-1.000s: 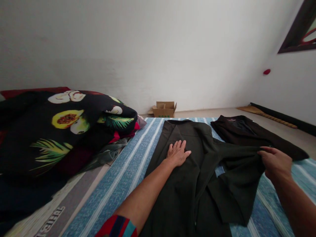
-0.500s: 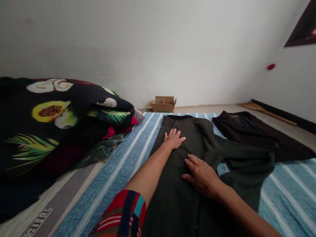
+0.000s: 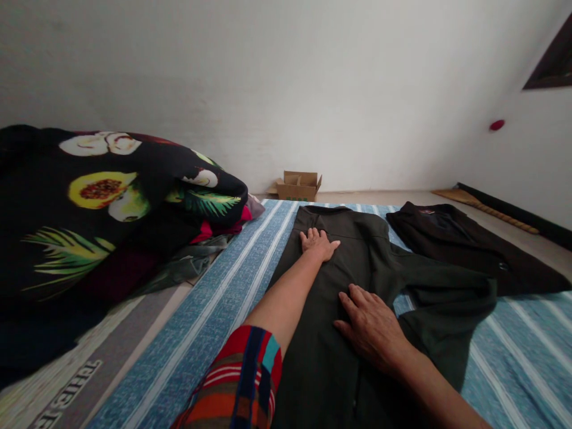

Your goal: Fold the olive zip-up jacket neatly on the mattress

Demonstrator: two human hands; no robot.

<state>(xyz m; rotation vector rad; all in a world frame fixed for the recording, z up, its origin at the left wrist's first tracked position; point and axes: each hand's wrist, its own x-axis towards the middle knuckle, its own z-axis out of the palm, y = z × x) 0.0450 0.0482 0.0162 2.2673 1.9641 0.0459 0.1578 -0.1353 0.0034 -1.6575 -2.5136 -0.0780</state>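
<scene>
Your grip is empty: left hand (image 3: 318,245) flat, right hand (image 3: 372,325) open, dark garment (image 3: 324,333) beneath both. The sleeve (image 3: 456,292), released from your right, lies bent beyond it; both hands now seem free together.

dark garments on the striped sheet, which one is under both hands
The dark green garment, with a sleeve bent out rightward: the left hand and right hand are over it. The dark brown garment lies farther right, under neither.
</scene>
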